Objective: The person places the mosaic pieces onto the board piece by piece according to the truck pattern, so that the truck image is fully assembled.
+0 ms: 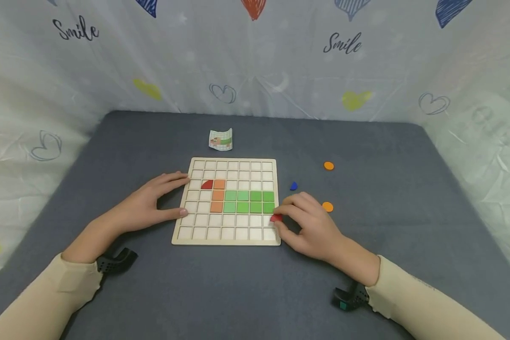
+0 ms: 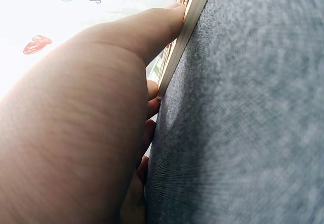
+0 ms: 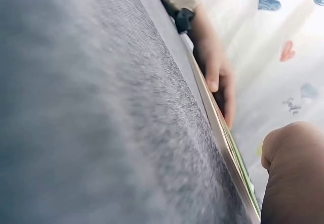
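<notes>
A pale wooden grid board lies on the table, with orange tiles, green tiles and a dark red curved piece in its squares. At the board's left edge my left hand rests with thumb and fingers spread; in the left wrist view the thumb touches the board's side. Over the lower right of the board, my right hand pinches a red piece between thumb and fingers, just below the green tiles. The fingertips partly cover that piece.
Behind the board lies a small pattern card printed with a coloured grid. To the right are a blue piece and two orange discs, one farther back and one beside my right hand. A patterned curtain hangs behind the grey table.
</notes>
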`<state>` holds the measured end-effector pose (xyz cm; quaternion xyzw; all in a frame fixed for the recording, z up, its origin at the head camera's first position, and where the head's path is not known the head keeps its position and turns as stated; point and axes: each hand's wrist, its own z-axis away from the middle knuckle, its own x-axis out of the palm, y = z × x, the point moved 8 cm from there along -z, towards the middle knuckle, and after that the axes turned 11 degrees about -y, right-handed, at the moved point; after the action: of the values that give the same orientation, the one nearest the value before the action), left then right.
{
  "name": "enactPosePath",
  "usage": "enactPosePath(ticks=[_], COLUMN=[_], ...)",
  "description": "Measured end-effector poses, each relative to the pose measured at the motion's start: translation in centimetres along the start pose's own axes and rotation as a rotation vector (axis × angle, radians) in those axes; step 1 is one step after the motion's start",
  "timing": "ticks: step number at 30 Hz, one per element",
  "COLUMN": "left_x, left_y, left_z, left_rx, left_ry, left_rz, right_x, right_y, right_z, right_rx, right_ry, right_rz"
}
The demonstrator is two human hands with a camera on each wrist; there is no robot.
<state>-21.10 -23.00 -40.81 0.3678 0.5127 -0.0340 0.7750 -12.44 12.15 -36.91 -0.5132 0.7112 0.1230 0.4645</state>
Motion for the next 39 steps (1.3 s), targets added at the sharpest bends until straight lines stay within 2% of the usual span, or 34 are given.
enactPosePath(ticks=[8,20,32,39], left_x=[0.0,0.1,0.1,0.1], left_y=[-0.1,-0.3,-0.1,-0.1], left_z=[-0.1,-0.1,-0.1,-0.2], left_rx=[0.008,0.013,-0.002,0.017], left_ry=[0.001,0.006,0.003,0.008], left_rz=[-0.002,-0.008,-0.019,-0.002], right_x=[1.3,3.3,5.7,7.5], right_y=[-0.4,-0.8,-0.8,-1.2], right_z=[-2.5,-6.0,-9.7,-11.4], right_rx=[-0.057,-0.065,0.028,0.057], right_ry=[0.0,-0.054,-0.181,-0.253], right_rz=[0.042,0.034,-0.022,-0.035])
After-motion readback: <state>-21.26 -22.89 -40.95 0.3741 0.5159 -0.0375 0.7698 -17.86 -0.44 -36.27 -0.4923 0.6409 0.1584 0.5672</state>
